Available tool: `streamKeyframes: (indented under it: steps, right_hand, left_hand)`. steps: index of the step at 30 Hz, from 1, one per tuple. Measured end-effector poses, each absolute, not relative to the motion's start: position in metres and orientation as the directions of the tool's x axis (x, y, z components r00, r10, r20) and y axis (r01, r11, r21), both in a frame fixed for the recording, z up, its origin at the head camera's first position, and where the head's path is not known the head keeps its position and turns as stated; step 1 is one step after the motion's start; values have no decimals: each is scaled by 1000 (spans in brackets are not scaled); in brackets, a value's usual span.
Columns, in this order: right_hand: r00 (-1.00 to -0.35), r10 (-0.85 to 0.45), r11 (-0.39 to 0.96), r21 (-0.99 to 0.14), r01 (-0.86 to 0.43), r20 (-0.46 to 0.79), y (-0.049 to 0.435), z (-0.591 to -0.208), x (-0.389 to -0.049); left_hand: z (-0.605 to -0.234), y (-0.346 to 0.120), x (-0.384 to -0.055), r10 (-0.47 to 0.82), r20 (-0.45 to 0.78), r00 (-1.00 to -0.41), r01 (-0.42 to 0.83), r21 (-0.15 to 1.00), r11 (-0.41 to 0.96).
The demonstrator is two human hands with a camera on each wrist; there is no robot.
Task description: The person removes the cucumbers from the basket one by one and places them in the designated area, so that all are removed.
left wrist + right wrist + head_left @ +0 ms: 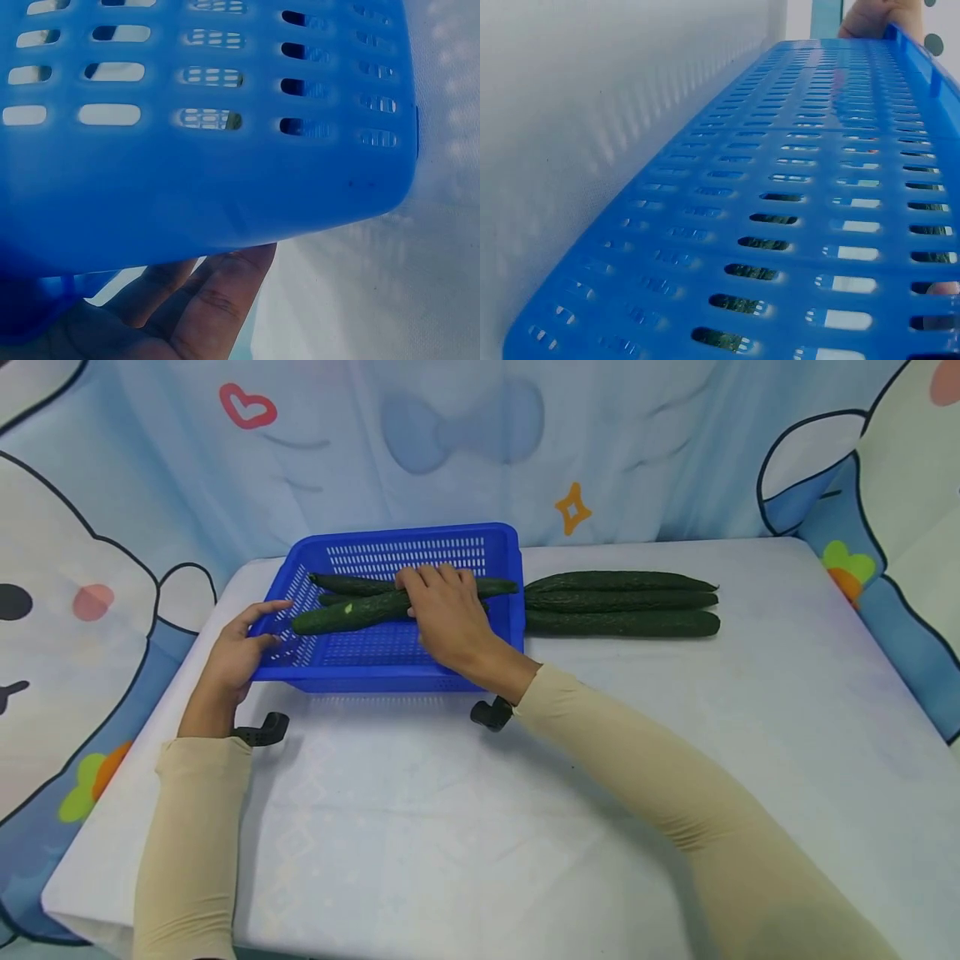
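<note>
A blue plastic basket (pixel 352 675) with slotted walls stands toward the back of the table. My left hand (pixel 232 652) holds its left end; in the left wrist view the fingers (pixel 225 300) show beyond the end wall. Inside the basket, my right hand (pixel 453 627) grips a dark green cucumber (pixel 348 613) from above, fingers bent over it. Another cucumber (pixel 352 583) lies behind that one, and part of a third shows between them. The right palm hides their middles. Through the slots in the right wrist view, green cucumber skin (pixel 761 270) is visible.
Three more cucumbers (pixel 622 602) lie side by side on the white-covered table (pixel 420 827), close against the basket's right end. A blue printed curtain (pixel 465 502) hangs behind the table's back edge.
</note>
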State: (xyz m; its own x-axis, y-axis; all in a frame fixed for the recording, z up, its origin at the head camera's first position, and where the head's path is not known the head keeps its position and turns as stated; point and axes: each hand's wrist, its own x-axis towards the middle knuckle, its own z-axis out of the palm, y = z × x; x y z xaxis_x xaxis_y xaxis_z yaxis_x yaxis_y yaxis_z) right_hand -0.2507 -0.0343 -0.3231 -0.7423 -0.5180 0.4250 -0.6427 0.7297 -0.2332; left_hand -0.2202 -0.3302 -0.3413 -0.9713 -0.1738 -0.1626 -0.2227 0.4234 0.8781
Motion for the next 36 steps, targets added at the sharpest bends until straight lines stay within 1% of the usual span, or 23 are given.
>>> streamKeyframes:
  steps: [9, 20, 27, 36]
  right_hand:
    - [-751, -514, 733, -243, -636, 415, -24, -318, -244]
    - [-720, -542, 692, -255, -675, 434, -2, -304, -224]
    - [-693, -522, 673, -259, -692, 497, 22, -308, -216]
    - [-681, -497, 676, -252, -692, 537, 61, -317, -209]
  left_hand:
    - [-344, -330, -219, -180, -144, -973, -209, 884, 419]
    - [-343, -330, -220, -178, -152, -972, -215, 877, 430]
    - [-342, -329, -220, -178, -149, -973, -212, 881, 422]
    - [-343, -328, -220, -178, -151, -972, -215, 878, 427]
